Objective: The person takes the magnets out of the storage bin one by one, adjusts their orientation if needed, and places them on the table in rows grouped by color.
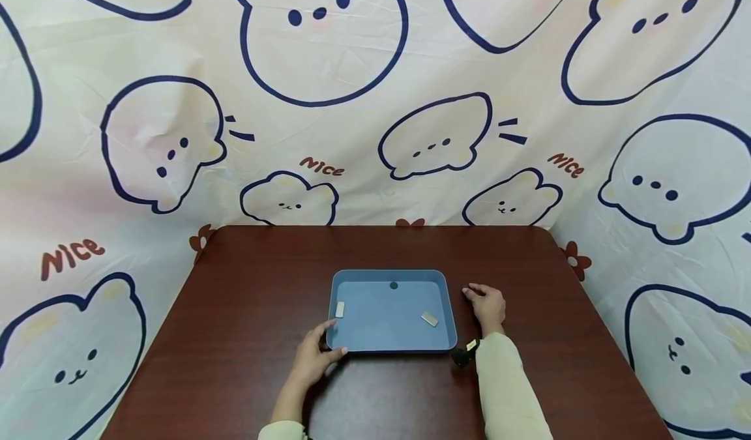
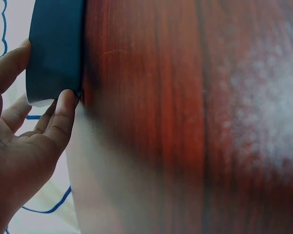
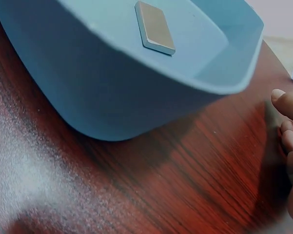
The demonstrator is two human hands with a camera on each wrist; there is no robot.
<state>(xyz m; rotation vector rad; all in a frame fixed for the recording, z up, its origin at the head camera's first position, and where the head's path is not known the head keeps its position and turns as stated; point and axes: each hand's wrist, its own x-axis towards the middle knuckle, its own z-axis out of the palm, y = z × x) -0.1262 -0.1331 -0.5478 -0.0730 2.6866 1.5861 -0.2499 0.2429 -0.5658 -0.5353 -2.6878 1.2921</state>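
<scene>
A shallow blue tray (image 1: 387, 351) lies on the table. At its near left corner, my left hand (image 1: 313, 356) holds the wall between thumb and fingers; the left wrist view shows this hand (image 2: 29, 141) at the tray's corner (image 2: 56, 53). Inside are a pale rectangular block (image 1: 340, 309) at the left, another pale block (image 1: 429, 319) at the right and a dark round disc (image 1: 394, 285) near the far wall. Right of the tray, my right hand (image 1: 488, 306) pinches a small dark piece (image 1: 465, 287), its kind too small to tell. In the right wrist view, curled fingers (image 3: 290, 139) show.
The brown wooden table (image 1: 252, 296) extends around the tray on all sides. A fabric backdrop (image 1: 364, 133) with bear drawings hangs behind and beside it. A black wrist device (image 1: 463, 355) sits by the right wrist, close to the tray's near right corner.
</scene>
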